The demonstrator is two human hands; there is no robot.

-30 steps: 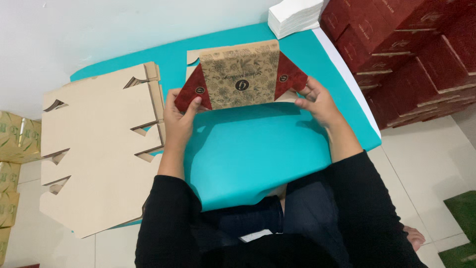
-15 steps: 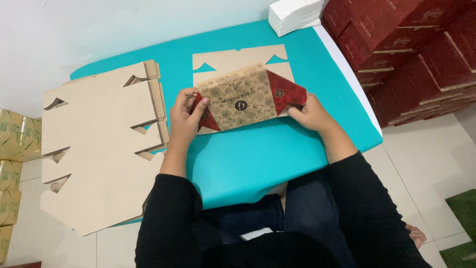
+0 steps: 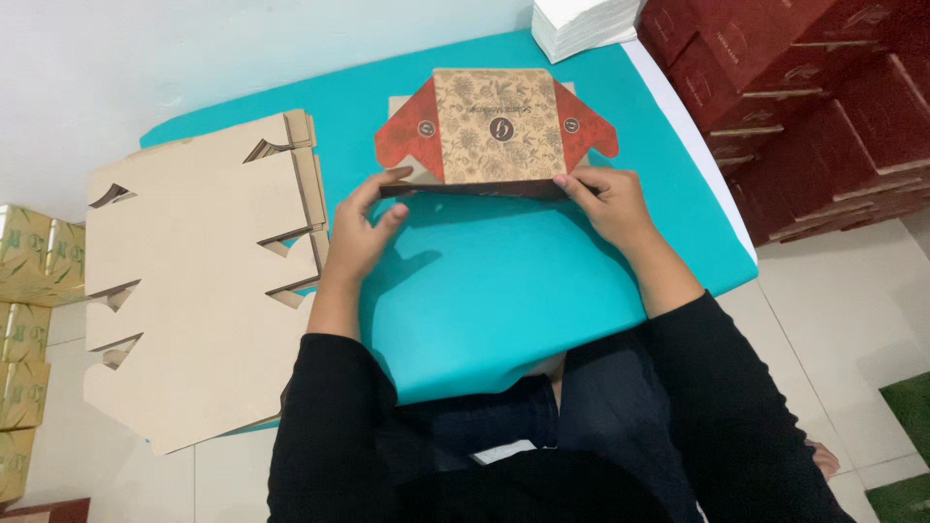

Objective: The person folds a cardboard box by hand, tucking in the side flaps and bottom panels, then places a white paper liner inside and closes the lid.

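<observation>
Pinching box flap (image 3: 496, 136) btwn both grips

The printed box blank (image 3: 498, 126), half a second ago pulled close and tilted between both hands, now sits farther out on the teal tabletop (image 3: 504, 291), squared up with its red flaps spread. The left hand (image 3: 363, 228) and right hand (image 3: 605, 199) have shifted to its near edge.

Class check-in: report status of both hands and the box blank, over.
Left hand and right hand pinch the near edge of the patterned box blank. Blank half-folded on the teal table. Stack of flat blanks lies left, apart.
</observation>
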